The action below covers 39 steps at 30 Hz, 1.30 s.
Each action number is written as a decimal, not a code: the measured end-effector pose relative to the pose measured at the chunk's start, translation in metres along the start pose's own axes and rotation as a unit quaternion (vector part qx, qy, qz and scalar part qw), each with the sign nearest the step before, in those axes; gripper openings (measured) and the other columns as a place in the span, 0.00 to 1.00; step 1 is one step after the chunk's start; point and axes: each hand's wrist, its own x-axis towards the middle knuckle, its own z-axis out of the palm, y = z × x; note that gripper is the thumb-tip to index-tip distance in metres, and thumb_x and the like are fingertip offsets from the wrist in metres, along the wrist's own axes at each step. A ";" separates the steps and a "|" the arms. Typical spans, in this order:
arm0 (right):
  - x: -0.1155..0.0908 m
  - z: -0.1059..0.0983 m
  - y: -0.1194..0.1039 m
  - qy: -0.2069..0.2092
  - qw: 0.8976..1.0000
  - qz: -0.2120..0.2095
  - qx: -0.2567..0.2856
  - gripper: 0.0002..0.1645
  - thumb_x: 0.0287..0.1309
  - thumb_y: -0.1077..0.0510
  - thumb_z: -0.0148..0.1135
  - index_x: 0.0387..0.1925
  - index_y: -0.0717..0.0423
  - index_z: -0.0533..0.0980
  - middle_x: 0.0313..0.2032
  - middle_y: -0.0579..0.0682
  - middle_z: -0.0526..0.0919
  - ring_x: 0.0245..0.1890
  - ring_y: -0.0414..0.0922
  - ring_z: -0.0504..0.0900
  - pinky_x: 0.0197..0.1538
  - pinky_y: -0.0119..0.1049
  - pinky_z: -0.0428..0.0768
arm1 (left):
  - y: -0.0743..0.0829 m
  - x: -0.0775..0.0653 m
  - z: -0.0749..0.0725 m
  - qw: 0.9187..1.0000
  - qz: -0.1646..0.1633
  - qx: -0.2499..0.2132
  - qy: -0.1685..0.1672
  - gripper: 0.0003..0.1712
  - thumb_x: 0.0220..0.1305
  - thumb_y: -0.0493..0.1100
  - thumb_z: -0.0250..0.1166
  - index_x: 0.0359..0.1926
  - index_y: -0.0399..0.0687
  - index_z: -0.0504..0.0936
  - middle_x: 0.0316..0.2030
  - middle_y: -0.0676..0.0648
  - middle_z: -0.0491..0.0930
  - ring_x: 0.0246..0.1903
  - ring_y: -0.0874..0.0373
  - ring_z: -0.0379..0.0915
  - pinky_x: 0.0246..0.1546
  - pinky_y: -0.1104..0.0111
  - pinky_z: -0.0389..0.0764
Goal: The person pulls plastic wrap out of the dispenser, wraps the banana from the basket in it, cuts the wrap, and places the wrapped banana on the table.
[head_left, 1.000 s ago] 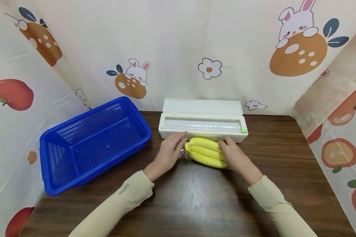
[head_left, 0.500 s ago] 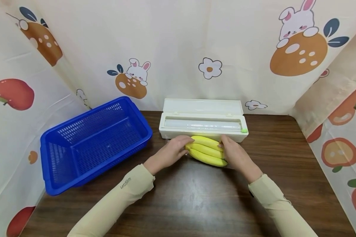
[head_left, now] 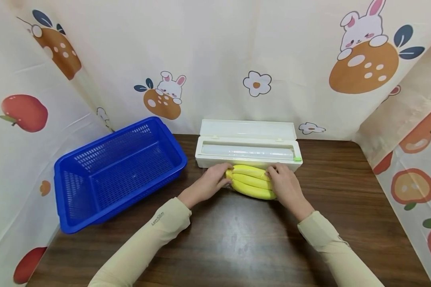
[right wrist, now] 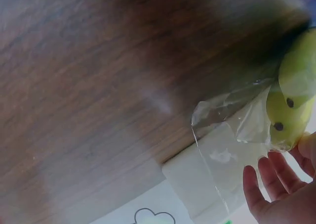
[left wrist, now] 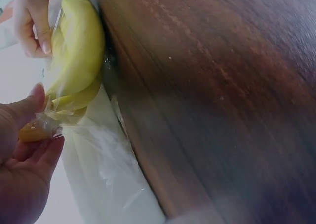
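Observation:
A bunch of yellow bananas (head_left: 252,182) lies in front of the white cling film box, with clear cling film (left wrist: 64,105) over it. My left hand (head_left: 212,180) pinches the stem end between thumb and fingers, film gathered there. At the other end my right hand (head_left: 286,184) grips the tips, its thumb against the bananas in the right wrist view. A loose flap of film (right wrist: 217,115) sticks out past the dark banana tips. Inside the box (head_left: 249,163), whose lid stands raised, a roll of film (head_left: 248,151) shows.
To the left stands a blue perforated basket (head_left: 120,207), set at an angle on the dark wooden table (head_left: 237,247). A patterned curtain (head_left: 215,59) hangs behind and along both sides. A small green piece (head_left: 297,159) sits at the box's right end.
My left hand has come in from beside the bunch onto its stem end and now pinches it with the film. My right hand stays at the tips. The head view has shifted slightly.

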 end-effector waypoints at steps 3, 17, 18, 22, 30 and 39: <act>-0.003 0.001 -0.001 -0.002 1.000 0.020 0.003 0.03 0.63 0.71 0.69 0.36 0.69 0.80 0.37 0.63 0.81 0.36 0.61 0.79 0.36 0.53 0.81 | -0.002 0.002 0.002 1.000 -0.008 -0.025 0.005 0.19 0.75 0.38 0.65 0.60 0.33 0.76 0.48 0.40 0.84 0.42 0.52 0.80 0.45 0.63 0.82; 0.009 -0.002 -0.011 -0.097 0.964 0.221 0.115 0.14 0.76 0.63 0.60 0.48 0.75 0.80 0.42 0.68 0.83 0.44 0.63 0.83 0.49 0.57 0.83 | -0.011 -0.001 -0.001 0.989 -0.089 -0.118 -0.004 0.29 0.72 0.42 0.70 0.70 0.38 0.76 0.63 0.40 0.82 0.61 0.47 0.79 0.63 0.53 0.80; 0.010 -0.003 -0.011 -0.098 0.959 0.235 0.124 0.14 0.76 0.63 0.60 0.48 0.74 0.78 0.41 0.68 0.83 0.44 0.63 0.83 0.48 0.57 0.82 | -0.010 -0.002 -0.002 0.988 -0.094 -0.124 -0.010 0.31 0.72 0.43 0.69 0.72 0.39 0.74 0.68 0.39 0.78 0.65 0.46 0.77 0.65 0.53 0.78; 0.009 -0.009 -0.012 -0.091 0.951 0.261 0.138 0.10 0.75 0.61 0.63 0.44 0.68 0.75 0.39 0.65 0.83 0.39 0.59 0.82 0.43 0.53 0.81 | -0.009 -0.005 -0.002 0.983 -0.102 -0.148 -0.030 0.39 0.71 0.44 0.71 0.78 0.40 0.68 0.76 0.40 0.68 0.74 0.45 0.67 0.71 0.51 0.72; 0.005 -0.017 -0.005 -0.034 0.958 0.247 0.140 0.12 0.71 0.62 0.67 0.46 0.67 0.74 0.40 0.66 0.85 0.41 0.62 0.87 0.43 0.57 0.84 | 0.003 -0.003 -0.012 0.990 -0.074 -0.122 -0.011 0.44 0.69 0.45 0.72 0.79 0.36 0.64 0.77 0.37 0.66 0.77 0.42 0.62 0.74 0.49 0.67; 0.000 -0.037 0.019 0.037 0.961 0.255 0.104 0.19 0.63 0.65 0.74 0.44 0.71 0.72 0.37 0.69 0.79 0.39 0.66 0.79 0.43 0.57 0.77 | 0.024 0.030 -0.029 0.998 -0.052 -0.033 -0.024 0.38 0.73 0.47 0.69 0.75 0.32 0.69 0.75 0.33 0.68 0.76 0.40 0.63 0.76 0.51 0.64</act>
